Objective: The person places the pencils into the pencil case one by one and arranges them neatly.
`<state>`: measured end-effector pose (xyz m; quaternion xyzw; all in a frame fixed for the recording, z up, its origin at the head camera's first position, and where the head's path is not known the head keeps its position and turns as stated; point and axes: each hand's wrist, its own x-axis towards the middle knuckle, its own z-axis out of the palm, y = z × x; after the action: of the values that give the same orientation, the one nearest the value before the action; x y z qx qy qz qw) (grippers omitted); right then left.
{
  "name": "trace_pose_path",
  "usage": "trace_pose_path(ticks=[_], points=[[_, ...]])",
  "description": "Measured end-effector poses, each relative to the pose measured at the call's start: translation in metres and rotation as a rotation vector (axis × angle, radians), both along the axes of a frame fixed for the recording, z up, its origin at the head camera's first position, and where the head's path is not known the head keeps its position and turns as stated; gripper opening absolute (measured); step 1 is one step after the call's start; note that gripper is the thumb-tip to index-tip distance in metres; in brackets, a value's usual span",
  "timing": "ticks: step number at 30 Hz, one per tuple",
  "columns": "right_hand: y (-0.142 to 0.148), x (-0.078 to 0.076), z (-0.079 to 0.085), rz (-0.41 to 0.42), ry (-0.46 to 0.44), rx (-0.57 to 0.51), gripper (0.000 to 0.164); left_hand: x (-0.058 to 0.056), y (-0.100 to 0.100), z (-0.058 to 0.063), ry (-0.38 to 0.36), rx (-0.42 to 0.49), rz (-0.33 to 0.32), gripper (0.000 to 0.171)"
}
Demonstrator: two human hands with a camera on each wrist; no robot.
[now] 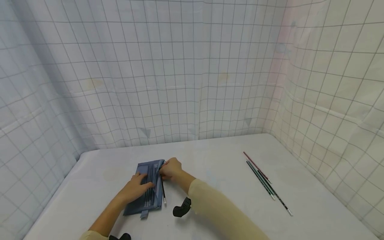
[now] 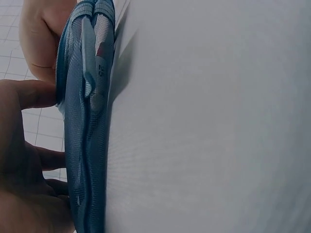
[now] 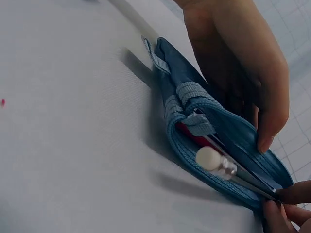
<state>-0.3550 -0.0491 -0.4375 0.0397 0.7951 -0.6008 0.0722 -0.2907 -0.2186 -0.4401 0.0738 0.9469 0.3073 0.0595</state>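
A blue zippered pencil case (image 1: 135, 207) lies flat on the table, with several pencils showing through its see-through top. My left hand (image 1: 135, 189) rests on the case, fingers spread across its top and thumb near the open side. At that side, my right hand (image 1: 171, 169) pinches a dark pencil (image 1: 163, 193) whose white eraser end points toward me. In the right wrist view, the zipper gapes and the pencil's eraser (image 3: 208, 158) lies over the opening. Something red (image 3: 194, 134) shows inside the case. The pencil's far end is hidden by my right hand.
To the right on the white table (image 1: 210, 160) lie several loose pencils: a red one (image 1: 255, 165), a green one (image 1: 259, 180) and a dark one (image 1: 282, 201) among them. Grid-patterned white curtains (image 1: 186, 83) enclose the back and sides. A black wrist device (image 1: 182, 208) sits below my right sleeve.
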Motion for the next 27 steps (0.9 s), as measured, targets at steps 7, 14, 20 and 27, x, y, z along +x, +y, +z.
trace_pose_path(ticks=[7,14,20,27], points=[[-0.006,-0.004,-0.001,-0.054,-0.006,0.066,0.018,0.0,0.0,-0.001,0.011,0.008,-0.004,0.081],[-0.007,-0.008,-0.004,-0.083,-0.011,0.065,0.02,0.0,0.0,-0.002,0.016,0.01,-0.008,0.081],[-0.005,-0.006,-0.003,-0.055,-0.04,-0.041,0.023,0.0,-0.001,-0.002,0.011,0.023,-0.007,0.08],[0.012,0.0,-0.007,0.121,-0.084,-0.275,0.03,0.0,-0.001,0.0,-0.016,0.011,-0.004,0.081]])
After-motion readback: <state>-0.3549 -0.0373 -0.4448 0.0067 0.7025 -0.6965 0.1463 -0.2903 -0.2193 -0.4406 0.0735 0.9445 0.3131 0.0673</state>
